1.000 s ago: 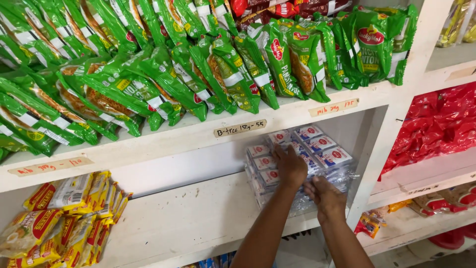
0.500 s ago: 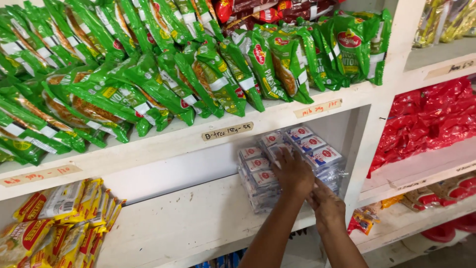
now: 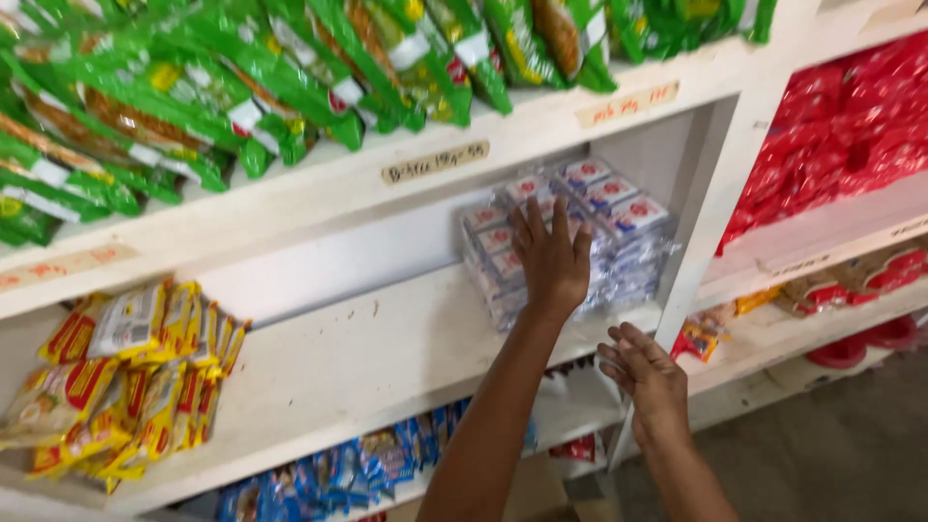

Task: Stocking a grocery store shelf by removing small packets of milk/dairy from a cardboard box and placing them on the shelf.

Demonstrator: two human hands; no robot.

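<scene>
A clear-wrapped bundle of small white, blue and red boxes (image 3: 619,227) sits at the right end of the white middle shelf (image 3: 367,358), against the upright. My left hand (image 3: 551,256) lies flat on the bundle's front with its fingers spread, not curled around it. My right hand (image 3: 646,372) hangs lower, just in front of the shelf's front edge. Its fingers are apart and it holds nothing.
Green snack packets (image 3: 290,77) crowd the shelf above. Yellow and red packets (image 3: 126,377) are stacked at the left of the middle shelf, with blue packets (image 3: 358,469) below. Red packets (image 3: 851,126) fill the right bay beyond the white upright (image 3: 715,213).
My right hand has come off the bundle and dropped below the shelf edge. My left hand stays on the bundle. The view has moved closer and tilted down.
</scene>
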